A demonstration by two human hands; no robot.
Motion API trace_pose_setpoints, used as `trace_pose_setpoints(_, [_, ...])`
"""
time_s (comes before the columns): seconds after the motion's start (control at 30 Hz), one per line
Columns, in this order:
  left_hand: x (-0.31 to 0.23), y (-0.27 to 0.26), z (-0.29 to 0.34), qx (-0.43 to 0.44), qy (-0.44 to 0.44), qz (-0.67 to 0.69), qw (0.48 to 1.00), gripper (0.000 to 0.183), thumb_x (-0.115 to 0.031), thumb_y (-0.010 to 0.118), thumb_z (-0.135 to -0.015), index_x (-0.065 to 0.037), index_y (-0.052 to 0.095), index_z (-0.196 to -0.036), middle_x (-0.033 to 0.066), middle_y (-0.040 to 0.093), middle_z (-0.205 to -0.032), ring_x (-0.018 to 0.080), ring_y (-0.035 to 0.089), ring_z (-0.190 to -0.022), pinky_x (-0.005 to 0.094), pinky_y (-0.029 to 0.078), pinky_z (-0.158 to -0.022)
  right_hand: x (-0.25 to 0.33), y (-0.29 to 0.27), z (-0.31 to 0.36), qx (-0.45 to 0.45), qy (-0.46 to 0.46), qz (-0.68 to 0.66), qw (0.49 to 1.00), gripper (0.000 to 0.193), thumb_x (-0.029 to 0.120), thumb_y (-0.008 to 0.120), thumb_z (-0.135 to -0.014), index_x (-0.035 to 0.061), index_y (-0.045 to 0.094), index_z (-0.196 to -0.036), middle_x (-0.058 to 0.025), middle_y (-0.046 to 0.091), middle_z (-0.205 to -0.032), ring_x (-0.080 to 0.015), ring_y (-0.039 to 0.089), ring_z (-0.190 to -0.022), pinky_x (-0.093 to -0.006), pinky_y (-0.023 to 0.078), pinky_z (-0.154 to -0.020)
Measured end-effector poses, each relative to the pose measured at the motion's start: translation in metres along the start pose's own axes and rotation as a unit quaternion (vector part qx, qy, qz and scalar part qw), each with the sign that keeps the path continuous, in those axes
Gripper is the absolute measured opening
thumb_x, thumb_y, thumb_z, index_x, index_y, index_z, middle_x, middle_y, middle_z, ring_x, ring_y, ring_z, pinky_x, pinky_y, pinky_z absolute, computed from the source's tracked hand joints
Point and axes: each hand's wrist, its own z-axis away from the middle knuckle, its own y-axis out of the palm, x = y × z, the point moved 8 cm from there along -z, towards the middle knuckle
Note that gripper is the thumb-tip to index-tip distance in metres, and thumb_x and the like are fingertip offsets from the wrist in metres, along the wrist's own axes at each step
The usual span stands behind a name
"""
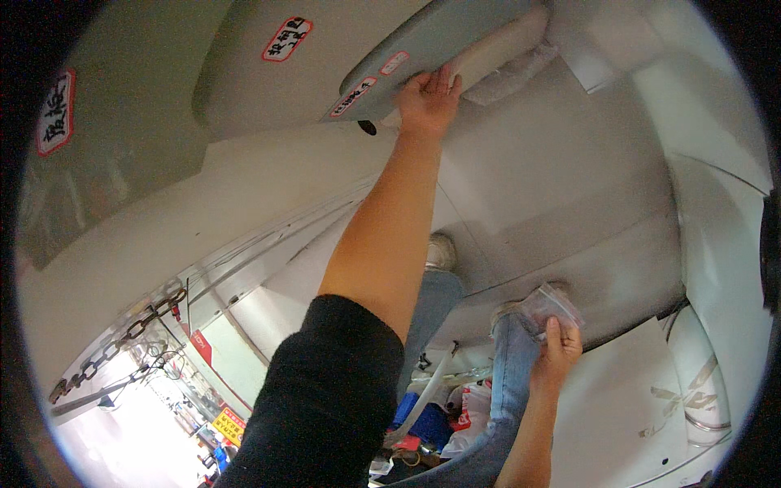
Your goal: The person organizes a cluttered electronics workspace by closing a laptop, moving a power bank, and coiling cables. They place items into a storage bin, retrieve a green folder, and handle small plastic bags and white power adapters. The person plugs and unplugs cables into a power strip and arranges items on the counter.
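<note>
The right hand [560,351] is pinching a plastic bag [547,304], risking dropping it by loosening, while the left hand [429,102], grip unclear, is touching a grey panel [407,45].

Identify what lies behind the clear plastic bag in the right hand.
Parts of a shoe and grey floor show past the bag in the right hand; the shoe's covered middle cannot be made out.

- Metal chain [104,354], far left of the right fingers [573,335]
- Yellow sign [229,424], lower left of them
- Tan tape strips [690,399], lower right of them
</note>
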Motion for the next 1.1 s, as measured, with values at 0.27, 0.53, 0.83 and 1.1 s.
trace_pose_setpoints(0.27, [0.050, -0.050, 0.052, -0.076, -0.021, 0.031, 0.996, 0.025, -0.010, 0.044, -0.096, 0.005, 0.046, -0.116, 0.0173, 0.054, -0.114, 0.0294, 0.055, -0.110, 0.0440, 0.048, -0.099, 0.017, 0.005, -0.004, -0.072, -0.011, -0.011, 0.997, 0.022, 0.011, 0.059, -0.093, 0.0009, 0.057, -0.112, -0.0055, 0.063, -0.103, -0.0138, 0.060, -0.091, -0.0276, 0.047, -0.080])
trace_pose_setpoints(0.53, [0.096, -0.103, 0.074, 0.040, -0.013, -0.144, 0.989, 0.034, -0.028, 0.044, -0.097, -0.005, 0.050, -0.121, 0.0127, 0.055, -0.119, 0.0304, 0.052, -0.114, 0.0423, 0.044, -0.099, 0.141, 0.166, -0.022, 0.080, 0.007, -0.183, 0.980, 0.031, 0.015, 0.057, -0.093, 0.0039, 0.051, -0.122, -0.0084, 0.059, -0.116, -0.0214, 0.058, -0.106, -0.0378, 0.051, -0.086])
trace_pose_setpoints(0.83, [0.097, -0.111, 0.083, -0.016, -0.136, -0.026, 0.990, 0.050, -0.027, 0.045, -0.096, -0.002, 0.036, -0.138, 0.0167, 0.044, -0.139, 0.0335, 0.036, -0.133, 0.0481, 0.027, -0.112, 0.100, 0.142, -0.007, 0.004, 0.008, -0.015, 1.000, 0.039, 0.015, 0.061, -0.089, 0.0065, 0.046, -0.124, -0.0111, 0.059, -0.120, -0.0217, 0.057, -0.109, -0.0372, 0.050, -0.088])
trace_pose_setpoints(1.1, [0.049, -0.054, 0.044, -0.037, -0.112, -0.152, 0.981, 0.040, -0.020, 0.040, -0.096, 0.001, 0.038, -0.131, 0.0180, 0.049, -0.131, 0.0354, 0.049, -0.120, 0.0554, 0.037, -0.105, -0.059, 0.038, 0.041, -0.007, 0.173, 0.010, 0.985, 0.034, 0.015, 0.063, -0.088, 0.0099, 0.053, -0.119, -0.0095, 0.062, -0.111, -0.0195, 0.060, -0.098, -0.0350, 0.050, -0.084])
